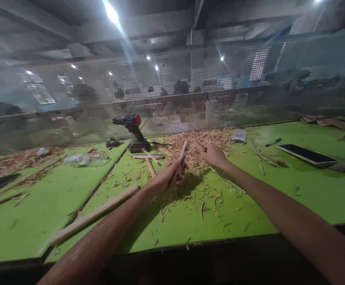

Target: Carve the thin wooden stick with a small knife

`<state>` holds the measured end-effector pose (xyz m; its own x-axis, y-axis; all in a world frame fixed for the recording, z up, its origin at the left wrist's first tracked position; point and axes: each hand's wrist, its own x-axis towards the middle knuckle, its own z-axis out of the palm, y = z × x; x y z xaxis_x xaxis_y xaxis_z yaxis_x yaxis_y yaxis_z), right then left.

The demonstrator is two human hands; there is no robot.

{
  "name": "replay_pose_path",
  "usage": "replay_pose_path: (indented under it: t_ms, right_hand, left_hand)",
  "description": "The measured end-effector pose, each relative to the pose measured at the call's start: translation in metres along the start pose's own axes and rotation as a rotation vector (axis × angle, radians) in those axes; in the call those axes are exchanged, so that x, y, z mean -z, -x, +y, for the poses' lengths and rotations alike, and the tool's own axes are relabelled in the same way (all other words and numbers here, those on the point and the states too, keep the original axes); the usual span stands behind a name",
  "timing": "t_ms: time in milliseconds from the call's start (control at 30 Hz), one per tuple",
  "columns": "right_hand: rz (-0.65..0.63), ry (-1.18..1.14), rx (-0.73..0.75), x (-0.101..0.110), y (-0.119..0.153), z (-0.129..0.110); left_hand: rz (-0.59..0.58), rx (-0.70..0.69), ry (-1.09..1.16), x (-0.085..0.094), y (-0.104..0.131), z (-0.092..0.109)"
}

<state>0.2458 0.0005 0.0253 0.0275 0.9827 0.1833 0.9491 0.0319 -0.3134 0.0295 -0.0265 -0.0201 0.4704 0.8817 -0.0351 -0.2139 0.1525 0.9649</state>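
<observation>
My left hand [170, 174] is closed around a short, pale wooden strip [185, 148] that stands up out of the fist at a slant. Something blue shows along the strip near my fingers. To its right, over the pile of shavings [194, 138], my right hand [215, 156] is also closed, in a pinch. A thin, dark sliver [200, 144] sticks out from its fingertips toward the left; I cannot make out what it is. The two hands are apart. Curled wood shavings lie scattered on the green tabletop [220, 225] below them.
Behind my left hand a cordless drill [133, 130] stands on its battery beside crossed wooden strips [149, 156]. A long wooden rod [98, 213] lies at left, near a plastic bottle [86, 158]. A phone [307, 154] and a pen [273, 142] lie right. A perforated screen [172, 91] closes the back.
</observation>
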Motion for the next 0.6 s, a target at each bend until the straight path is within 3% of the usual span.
replay_pose_path:
  t_ms: [300,467,600]
  right_hand:
    - [0.03,0.02,0.007,-0.005,-0.005,0.005]
    - [-0.04,0.009,0.068,-0.011,-0.007,0.005]
    - [-0.045,-0.209,0.199,-0.015,-0.006,0.003]
  left_hand:
    - [0.08,-0.117,0.063,0.019,-0.013,-0.004]
    - [0.038,-0.074,0.093,0.02,-0.014,0.0]
    - [-0.001,0.0,0.127,0.02,-0.014,0.002]
